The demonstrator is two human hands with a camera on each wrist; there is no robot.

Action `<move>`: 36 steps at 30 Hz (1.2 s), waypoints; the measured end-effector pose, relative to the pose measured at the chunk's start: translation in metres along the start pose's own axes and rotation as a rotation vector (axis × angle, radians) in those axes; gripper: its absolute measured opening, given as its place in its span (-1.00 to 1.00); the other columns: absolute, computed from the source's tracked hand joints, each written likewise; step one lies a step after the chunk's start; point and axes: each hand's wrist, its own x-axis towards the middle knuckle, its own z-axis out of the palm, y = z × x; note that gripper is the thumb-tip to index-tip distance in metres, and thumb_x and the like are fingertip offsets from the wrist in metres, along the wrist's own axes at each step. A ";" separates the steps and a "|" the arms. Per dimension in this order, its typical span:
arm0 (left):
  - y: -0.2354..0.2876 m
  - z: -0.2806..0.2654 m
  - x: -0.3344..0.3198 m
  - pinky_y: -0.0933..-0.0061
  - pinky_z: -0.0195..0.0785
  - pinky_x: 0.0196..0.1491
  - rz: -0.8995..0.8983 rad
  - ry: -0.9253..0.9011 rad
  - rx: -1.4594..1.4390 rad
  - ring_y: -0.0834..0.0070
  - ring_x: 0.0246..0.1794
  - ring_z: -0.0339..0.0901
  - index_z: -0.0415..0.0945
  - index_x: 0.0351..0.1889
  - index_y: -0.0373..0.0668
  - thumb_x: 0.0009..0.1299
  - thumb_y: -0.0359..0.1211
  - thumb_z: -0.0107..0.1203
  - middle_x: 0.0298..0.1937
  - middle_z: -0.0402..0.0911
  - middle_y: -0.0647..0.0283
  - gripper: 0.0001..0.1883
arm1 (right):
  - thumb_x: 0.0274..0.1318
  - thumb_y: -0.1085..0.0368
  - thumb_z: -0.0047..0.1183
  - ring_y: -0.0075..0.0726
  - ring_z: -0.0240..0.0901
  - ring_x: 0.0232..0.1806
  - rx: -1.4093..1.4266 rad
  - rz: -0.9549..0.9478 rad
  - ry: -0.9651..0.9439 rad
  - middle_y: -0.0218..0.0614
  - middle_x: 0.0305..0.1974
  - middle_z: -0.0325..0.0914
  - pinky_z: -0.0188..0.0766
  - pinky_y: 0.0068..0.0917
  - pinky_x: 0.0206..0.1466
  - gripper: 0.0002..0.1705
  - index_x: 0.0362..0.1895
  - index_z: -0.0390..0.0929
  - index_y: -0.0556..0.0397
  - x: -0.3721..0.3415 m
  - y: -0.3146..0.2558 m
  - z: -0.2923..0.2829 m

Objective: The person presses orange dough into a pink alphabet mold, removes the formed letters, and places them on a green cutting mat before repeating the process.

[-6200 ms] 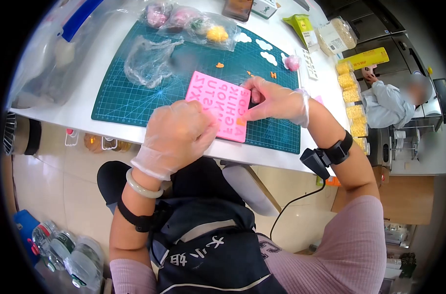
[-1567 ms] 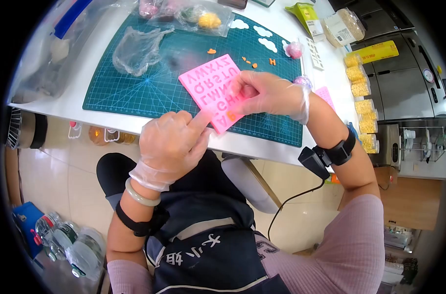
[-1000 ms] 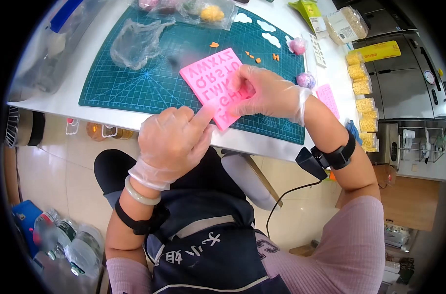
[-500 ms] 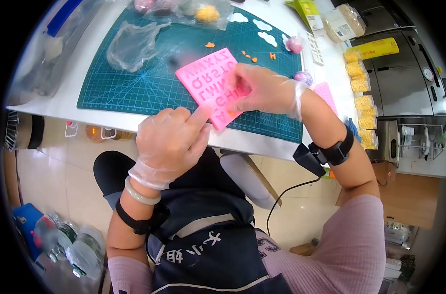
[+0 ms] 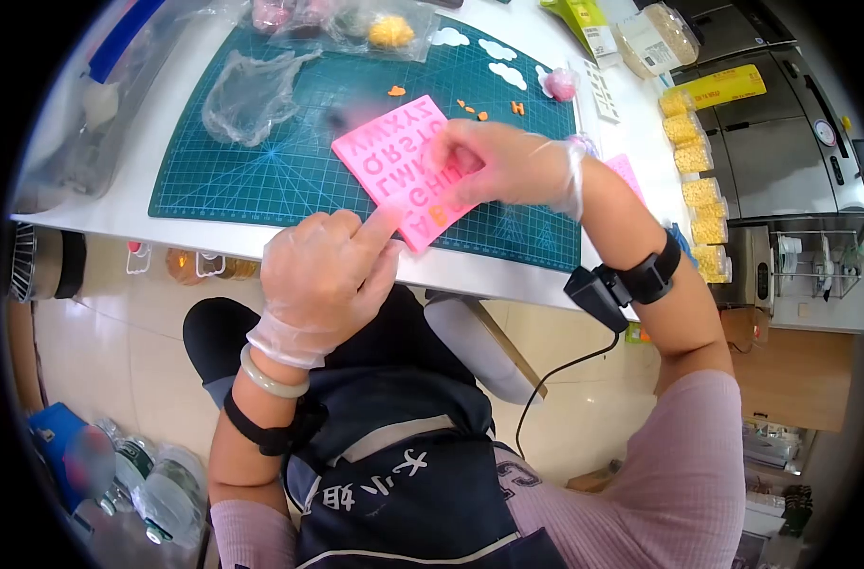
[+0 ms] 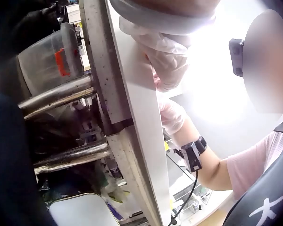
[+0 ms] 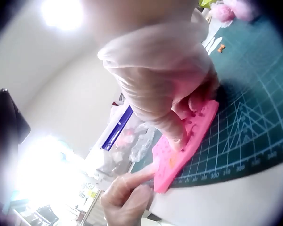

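A pink letter mould (image 5: 386, 159) lies turned at an angle on the green cutting mat (image 5: 204, 180), its letters appearing mirrored. An orange B-shaped piece (image 5: 439, 214) fills one of its cavities near the front. My gloved left hand (image 5: 320, 270) holds its index finger straight against the mould's near left edge, the other fingers folded back. From the right, my gloved right hand (image 5: 513, 166) reaches over the mould, its fingers bent. In the right wrist view its lowest fingertip (image 7: 179, 142) presses the pink surface close to the orange patch (image 7: 172, 162). The left wrist view hides the mould.
Orange scraps (image 5: 397, 91) and a small orange H (image 5: 517, 108) lie beyond the mould, near white cloud cutouts (image 5: 506, 75). Crumpled clear plastic (image 5: 247, 100) sits at left. A wrapped pink ball (image 5: 562, 85) and yellow-filled jars (image 5: 702, 192) line the right.
Since the first frame the mould has turned, and the left hand has gone from a fist on it to one pointing finger. The right thumb has just shifted, uncovering the orange B.
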 end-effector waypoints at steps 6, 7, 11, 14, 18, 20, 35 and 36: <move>0.000 0.001 -0.004 0.39 0.22 -0.54 -0.012 0.008 0.000 0.44 -0.55 0.39 0.57 -0.06 0.02 0.09 -0.34 0.25 -0.53 0.35 0.39 -0.61 | -0.07 0.29 0.36 -0.57 0.29 -0.26 -0.111 0.022 0.144 -0.45 -0.32 0.37 0.30 -0.59 -0.17 -0.57 -0.15 0.41 0.07 0.000 -0.007 0.014; 0.000 0.002 -0.003 0.39 0.22 -0.54 -0.002 0.026 0.007 0.44 -0.54 0.39 0.57 -0.06 0.02 0.09 -0.33 0.26 -0.52 0.35 0.39 -0.61 | -0.07 0.29 0.36 -0.57 0.29 -0.26 -0.109 0.024 0.151 -0.45 -0.32 0.37 0.30 -0.59 -0.17 -0.57 -0.15 0.41 0.07 -0.001 -0.010 0.012; 0.000 -0.001 -0.001 0.39 0.22 -0.53 -0.008 0.015 0.020 0.44 -0.54 0.39 0.57 -0.07 0.01 0.09 -0.33 0.26 -0.52 0.35 0.39 -0.62 | -0.10 0.25 0.39 -0.48 0.33 -0.24 -0.076 0.041 0.030 -0.39 -0.31 0.39 0.33 -0.53 -0.12 -0.52 -0.14 0.41 0.08 -0.001 -0.008 -0.001; 0.001 -0.002 -0.003 0.40 0.22 -0.54 -0.013 0.003 -0.002 0.44 -0.55 0.39 0.58 -0.07 0.02 0.09 -0.33 0.26 -0.53 0.35 0.39 -0.62 | -0.12 0.21 0.40 -0.42 0.35 -0.21 -0.083 0.043 0.035 -0.34 -0.29 0.41 0.34 -0.49 -0.09 -0.49 -0.13 0.41 0.09 -0.001 -0.012 0.006; 0.000 0.002 -0.002 0.40 0.21 -0.55 -0.014 0.002 0.006 0.44 -0.56 0.38 0.57 -0.07 0.02 0.09 -0.34 0.26 -0.54 0.34 0.40 -0.62 | -0.14 0.22 0.41 -0.41 0.37 -0.19 -0.255 0.030 0.093 -0.32 -0.23 0.43 0.34 -0.48 -0.07 -0.47 -0.12 0.41 0.08 0.000 -0.016 0.009; 0.002 0.001 -0.001 0.40 0.21 -0.56 -0.007 -0.019 0.009 0.44 -0.56 0.38 0.57 -0.07 0.01 0.09 -0.34 0.26 -0.54 0.34 0.40 -0.61 | -0.16 0.21 0.42 -0.40 0.37 -0.18 -0.230 0.025 0.071 -0.31 -0.22 0.44 0.34 -0.46 -0.06 -0.45 -0.11 0.41 0.08 -0.001 -0.014 0.006; 0.001 -0.001 -0.001 0.40 0.23 -0.53 -0.010 -0.003 0.030 0.43 -0.56 0.38 0.57 -0.07 0.03 0.09 -0.33 0.25 -0.56 0.32 0.39 -0.62 | -0.16 0.21 0.42 -0.43 0.31 -0.18 -0.138 0.006 0.003 -0.33 -0.27 0.38 0.33 -0.49 -0.10 -0.42 -0.09 0.39 0.09 0.002 -0.011 -0.004; 0.001 -0.002 0.000 0.40 0.23 -0.53 -0.007 -0.013 0.043 0.43 -0.56 0.38 0.57 -0.07 0.03 0.09 -0.33 0.25 -0.56 0.32 0.39 -0.62 | -0.17 0.20 0.43 -0.43 0.31 -0.18 -0.116 -0.011 0.022 -0.33 -0.26 0.38 0.33 -0.48 -0.10 -0.40 -0.06 0.38 0.08 0.001 -0.009 -0.003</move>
